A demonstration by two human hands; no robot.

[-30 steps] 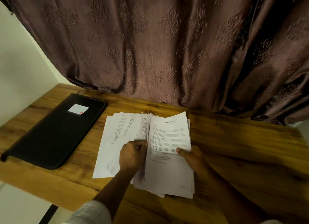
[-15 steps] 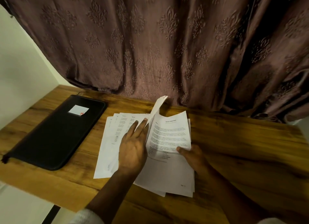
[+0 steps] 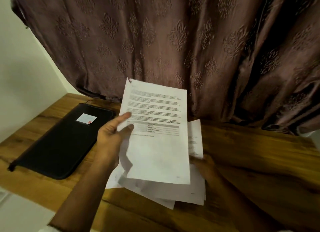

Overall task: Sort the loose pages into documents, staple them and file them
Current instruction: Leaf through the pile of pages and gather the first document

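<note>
My left hand [image 3: 112,136] holds a printed page [image 3: 157,138] by its left edge, thumb on the front, and the sheet stands lifted above the desk, facing me. Under it lies a loose pile of white pages [image 3: 190,192] on the wooden desk [image 3: 251,162]. My right hand [image 3: 202,164] rests on the right side of that pile, mostly hidden by the raised sheet, and its fingers are hard to make out. A black zip folder [image 3: 57,145] with a small white label lies flat on the desk to the left.
A brown patterned curtain [image 3: 190,41] hangs right behind the desk and touches its back edge. A pale wall [image 3: 22,67] closes the left side. Bare desk wood stretches to the right of the pages.
My left hand has peeled one page off the spread sheets and raised it upright. The camera has come closer to the desk. My right hand has stayed on the pile.
</note>
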